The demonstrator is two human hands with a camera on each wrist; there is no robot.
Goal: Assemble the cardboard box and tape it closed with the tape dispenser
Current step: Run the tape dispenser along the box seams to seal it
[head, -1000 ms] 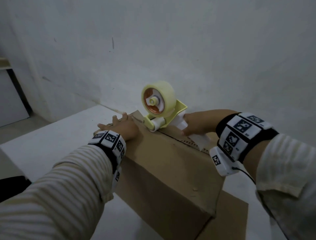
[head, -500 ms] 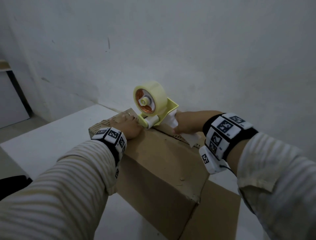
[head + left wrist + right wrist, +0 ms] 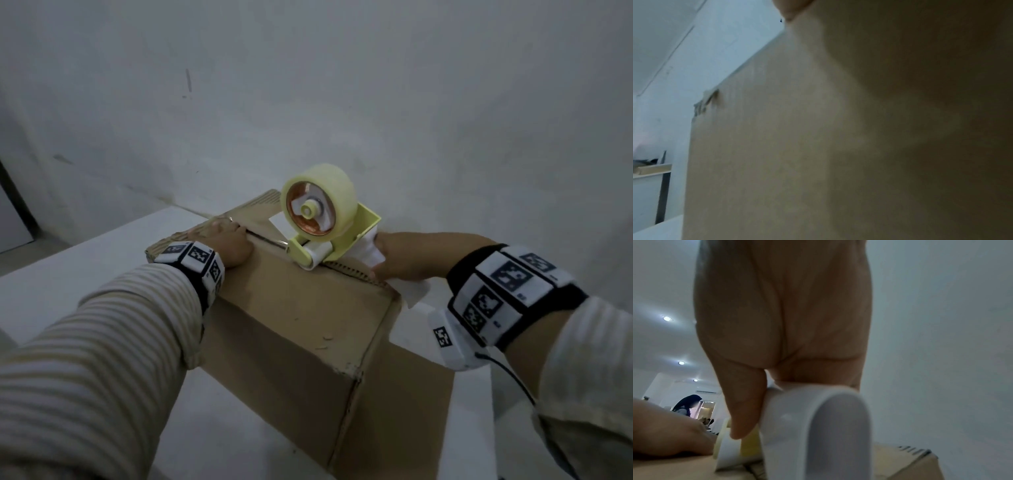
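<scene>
A brown cardboard box (image 3: pixel 301 329) stands on the white table, its top flaps folded shut. My left hand (image 3: pixel 227 241) lies flat on the near flap beside the centre seam and presses it down. My right hand (image 3: pixel 394 260) grips the white handle (image 3: pixel 813 426) of the yellow tape dispenser (image 3: pixel 322 222). The dispenser's roller sits on the seam, and a strip of clear tape (image 3: pixel 270 236) runs along the seam from it toward the far end. In the left wrist view the box's side wall (image 3: pixel 818 146) fills the picture.
The white table (image 3: pixel 68 267) extends to the left and front of the box. A plain white wall (image 3: pixel 342 85) stands close behind. One box flap (image 3: pixel 404 411) hangs low at the right front. A person (image 3: pixel 687 404) is far off in the right wrist view.
My right hand has pulled the dispenser along the seam toward me, leaving tape behind it. The left hand keeps pressing the flap near the seam.
</scene>
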